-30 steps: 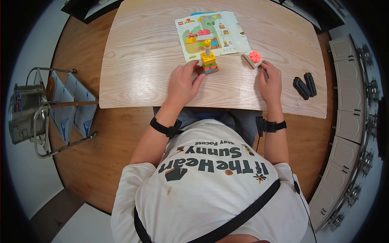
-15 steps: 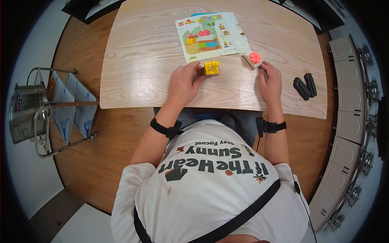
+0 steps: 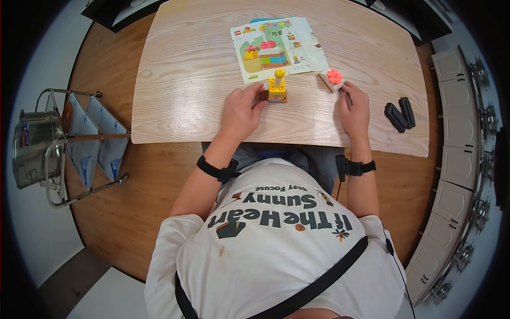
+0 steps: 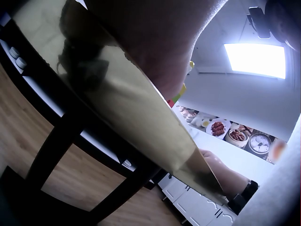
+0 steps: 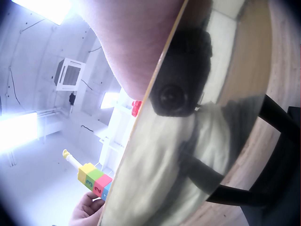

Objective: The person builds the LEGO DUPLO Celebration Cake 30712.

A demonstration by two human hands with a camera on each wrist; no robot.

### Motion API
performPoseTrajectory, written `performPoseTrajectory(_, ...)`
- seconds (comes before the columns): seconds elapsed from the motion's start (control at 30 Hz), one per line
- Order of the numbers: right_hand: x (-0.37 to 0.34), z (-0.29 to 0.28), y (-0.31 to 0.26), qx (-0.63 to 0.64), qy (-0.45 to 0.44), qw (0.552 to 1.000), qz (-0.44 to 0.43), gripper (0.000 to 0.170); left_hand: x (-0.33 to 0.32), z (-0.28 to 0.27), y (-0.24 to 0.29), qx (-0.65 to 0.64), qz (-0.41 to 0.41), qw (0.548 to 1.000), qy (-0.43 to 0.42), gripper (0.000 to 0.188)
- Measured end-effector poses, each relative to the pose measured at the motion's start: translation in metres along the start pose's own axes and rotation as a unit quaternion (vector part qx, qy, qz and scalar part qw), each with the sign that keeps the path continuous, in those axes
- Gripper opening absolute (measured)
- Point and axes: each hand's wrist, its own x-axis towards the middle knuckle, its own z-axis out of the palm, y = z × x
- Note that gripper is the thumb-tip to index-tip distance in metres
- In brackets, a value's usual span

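Observation:
A tower of toy building bricks (image 3: 277, 95) stands at mid-table, with a candle piece (image 3: 279, 78) on its yellow top. In the right wrist view the tower (image 5: 95, 179) shows yellow, green, red and blue layers with numbers. My left hand (image 3: 241, 110) pinches its brown base brick from the left, thumb nearest me. Farther right lies a white brick (image 3: 330, 83) with a pink flower piece (image 3: 334, 76) on top. My right hand (image 3: 354, 109) has its fingertips around the white brick's right corner.
A LEGO Duplo instruction sheet (image 3: 279, 48) lies behind the tower, a bit of blue showing under its far edge. Two black objects (image 3: 399, 114) lie on the right of the wooden table (image 3: 180, 80). A metal cart (image 3: 90, 138) stands left of the table.
The tower leaned away to the left at first, then tipped so its yellow top faced the head camera, and now shows its candle and near side again. The right hand has stayed still.

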Motion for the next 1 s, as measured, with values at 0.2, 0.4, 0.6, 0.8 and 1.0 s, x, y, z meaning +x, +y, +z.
performPoseTrajectory(0.2, -0.0006, 0.0002, -0.0003, -0.002, -0.001, 1.0, 0.004, 0.022, 0.0007, -0.0005, 0.0009, -0.001, -0.003, 1.0, 0.0, 0.046)
performPoseTrajectory(0.4, -0.0005, 0.0, 0.0004, 0.0, -0.002, 1.0, 0.005, 0.021, 0.0004, -0.0005, 0.0008, 0.004, 0.003, 1.0, -0.001, 0.048)
performPoseTrajectory(0.6, 0.0001, -0.0015, -0.0026, 0.004, -0.003, 1.0, 0.011, 0.021, -0.0012, 0.0009, 0.0023, -0.005, -0.003, 1.0, 0.009, 0.048)
performPoseTrajectory(0.8, 0.0001, -0.0014, -0.0019, 0.0, -0.004, 1.0, 0.008, 0.021, -0.001, 0.0001, 0.0022, -0.008, -0.006, 1.0, 0.004, 0.049)
performPoseTrajectory(1.0, 0.0002, -0.0014, -0.0023, 0.008, 0.001, 1.0, 0.005, 0.022, -0.0022, 0.0018, -0.0008, 0.005, 0.0, 1.0, -0.003, 0.052)
